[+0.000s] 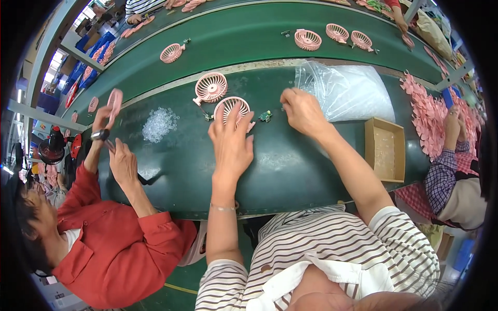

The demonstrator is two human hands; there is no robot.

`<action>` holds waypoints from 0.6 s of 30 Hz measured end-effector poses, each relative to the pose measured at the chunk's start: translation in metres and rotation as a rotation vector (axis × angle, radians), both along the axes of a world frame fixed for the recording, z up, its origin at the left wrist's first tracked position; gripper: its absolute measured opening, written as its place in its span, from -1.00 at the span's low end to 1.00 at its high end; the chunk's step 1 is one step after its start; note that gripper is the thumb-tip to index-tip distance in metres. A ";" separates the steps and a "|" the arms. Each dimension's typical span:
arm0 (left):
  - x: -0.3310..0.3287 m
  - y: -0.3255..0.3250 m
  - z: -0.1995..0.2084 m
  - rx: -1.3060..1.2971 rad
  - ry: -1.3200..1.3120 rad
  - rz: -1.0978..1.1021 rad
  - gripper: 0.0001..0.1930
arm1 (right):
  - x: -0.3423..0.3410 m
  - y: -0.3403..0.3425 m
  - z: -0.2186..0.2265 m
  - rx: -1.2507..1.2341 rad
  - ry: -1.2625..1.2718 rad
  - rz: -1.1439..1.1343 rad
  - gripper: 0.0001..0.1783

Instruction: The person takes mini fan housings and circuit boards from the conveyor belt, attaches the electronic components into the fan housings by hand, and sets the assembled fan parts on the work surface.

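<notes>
My left hand [232, 142] lies over a round pink fan housing [226, 108], its fingers spread across the slatted face. Beyond it, a second pink fan grille [211, 87] rests on the dark green table. A small green circuit board [265, 116] sits between my two hands. On the right, my right hand [307, 113] hovers at the edge of a clear plastic bag [358, 93]. Its fingers are bent and pinched together, and whatever is between the tips is too small to make out.
An open cardboard box [371, 150] stands right of my right forearm. Left lies a pile of small clear pieces [158, 124]. Pink housings [308, 39] ride the green conveyor belt [233, 44] ahead. A person in red [111, 249] works close on my left; another is at far right beside pink parts [423, 114].
</notes>
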State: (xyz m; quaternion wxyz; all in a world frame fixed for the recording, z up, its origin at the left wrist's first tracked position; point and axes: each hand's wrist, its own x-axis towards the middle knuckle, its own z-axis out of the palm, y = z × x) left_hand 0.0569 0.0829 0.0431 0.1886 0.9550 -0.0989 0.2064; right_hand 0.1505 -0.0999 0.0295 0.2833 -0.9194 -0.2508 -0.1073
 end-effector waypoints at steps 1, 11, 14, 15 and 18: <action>0.008 -0.001 -0.002 0.052 0.020 -0.013 -0.52 | -0.010 -0.006 -0.001 0.051 -0.013 0.031 -0.88; 0.000 -0.039 -0.019 -0.127 0.031 0.093 -0.52 | -0.065 -0.055 -0.018 0.217 0.188 0.057 -0.86; -0.011 -0.053 -0.012 -0.688 0.278 0.030 -0.60 | -0.064 -0.057 -0.022 0.294 0.206 0.010 -0.86; -0.015 -0.057 -0.011 -0.645 0.230 0.015 -0.64 | -0.062 -0.058 -0.025 0.318 0.227 0.009 -0.85; -0.012 -0.049 0.003 -0.480 0.190 0.063 -0.64 | -0.059 -0.061 -0.027 0.358 0.235 0.037 -0.84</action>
